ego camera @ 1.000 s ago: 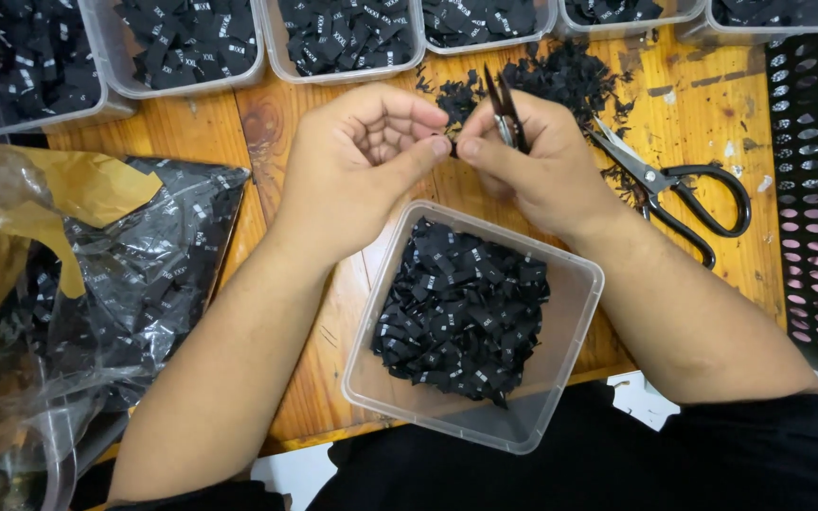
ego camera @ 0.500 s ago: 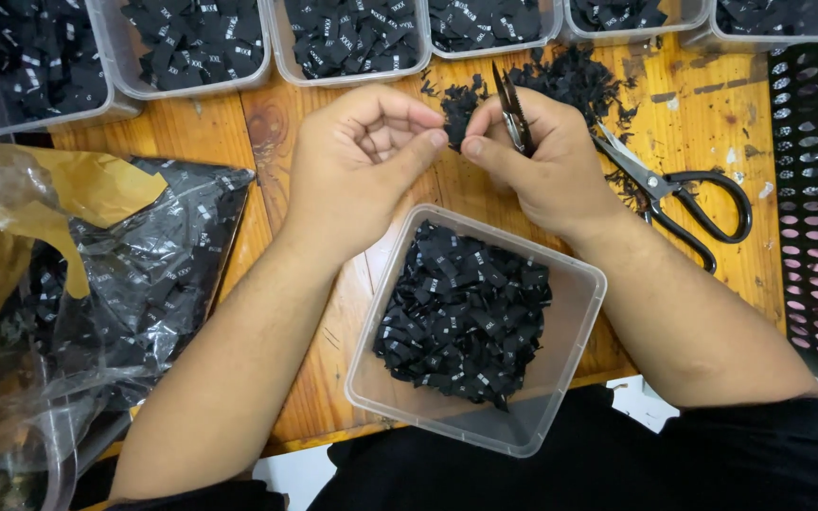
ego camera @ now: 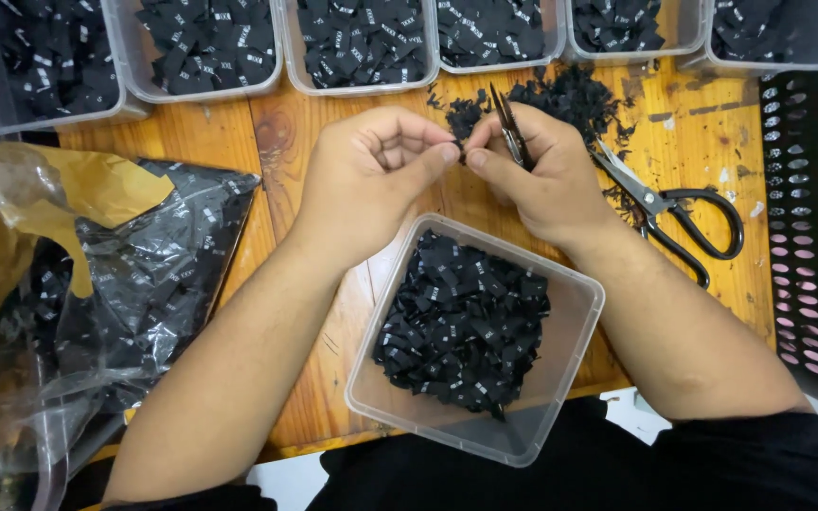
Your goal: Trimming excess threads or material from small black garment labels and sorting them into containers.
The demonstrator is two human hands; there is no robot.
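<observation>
My left hand and my right hand meet fingertip to fingertip above the wooden table, pinching a small black piece between them that I can barely see. My right hand also grips a slim pair of snips with its points up and away from me. Just below both hands stands a clear plastic tub holding many small black fabric tags. Behind my right hand lies a heap of black scraps.
Black-handled scissors lie to the right of my right hand. A row of clear tubs with black tags lines the far edge. A crumpled plastic bag of tags fills the left. A perforated dark tray stands at the right.
Both hands have stayed together above the tub, with only small finger movements around the pinched piece. The snips have tilted slightly.
</observation>
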